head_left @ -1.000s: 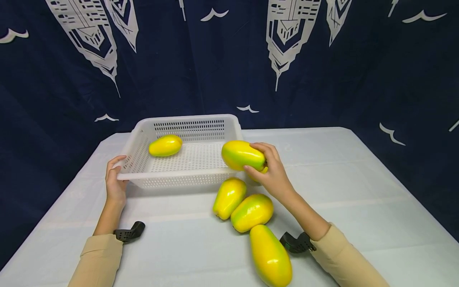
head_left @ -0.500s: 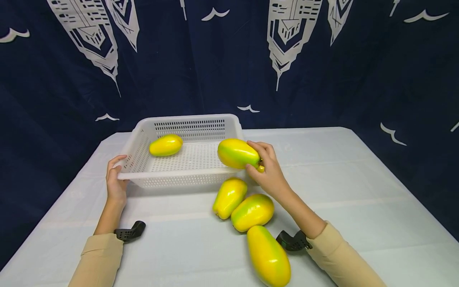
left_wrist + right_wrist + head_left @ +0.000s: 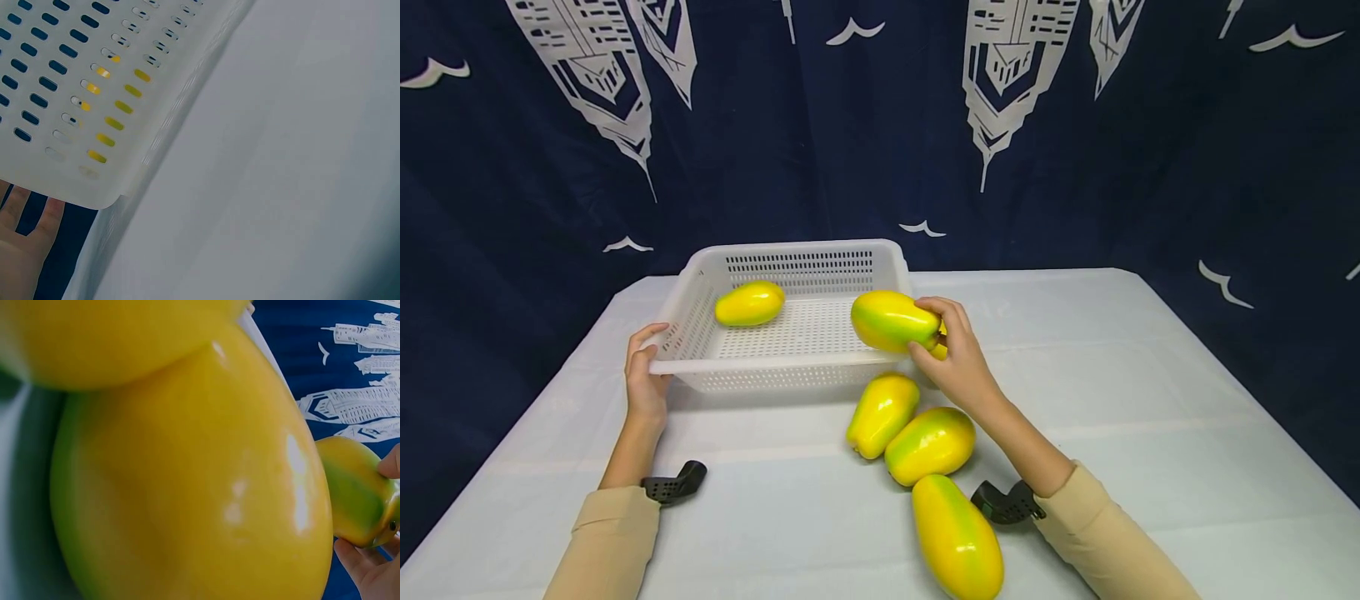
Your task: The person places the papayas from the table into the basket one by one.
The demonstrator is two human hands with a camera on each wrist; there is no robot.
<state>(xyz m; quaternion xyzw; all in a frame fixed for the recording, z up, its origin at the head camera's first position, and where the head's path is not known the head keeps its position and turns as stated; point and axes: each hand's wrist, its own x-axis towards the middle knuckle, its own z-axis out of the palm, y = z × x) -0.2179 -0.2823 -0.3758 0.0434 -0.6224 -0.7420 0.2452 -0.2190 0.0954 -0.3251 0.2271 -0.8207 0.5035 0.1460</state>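
Observation:
My left hand (image 3: 646, 385) grips the left front corner of a white perforated plastic basket (image 3: 775, 363); its fingers (image 3: 49, 215) show at the rim in the left wrist view. A yellow papaya (image 3: 750, 303) lies inside, toward the left. My right hand (image 3: 961, 360) holds a yellow-green papaya (image 3: 891, 321) by its stem end, over the basket's right front part. Behind that hand, a further papaya (image 3: 938, 352) is mostly hidden. Nearer me lie a papaya (image 3: 882, 415) below the rim, another (image 3: 931, 445) touching it, and a larger-looking one (image 3: 957, 537) in front.
A white cloth covers the table (image 3: 1112, 400). Dark blue fabric (image 3: 820, 150) with white building and bird prints hangs behind it. Each wrist wears a black camera, one by the left sleeve (image 3: 613, 533), one by the right sleeve (image 3: 1105, 533) beside the nearest papaya.
My right hand has shifted slightly left with the papaya, farther over the basket. The left hand keeps its hold on the corner. The nearest papaya has shifted slightly left.

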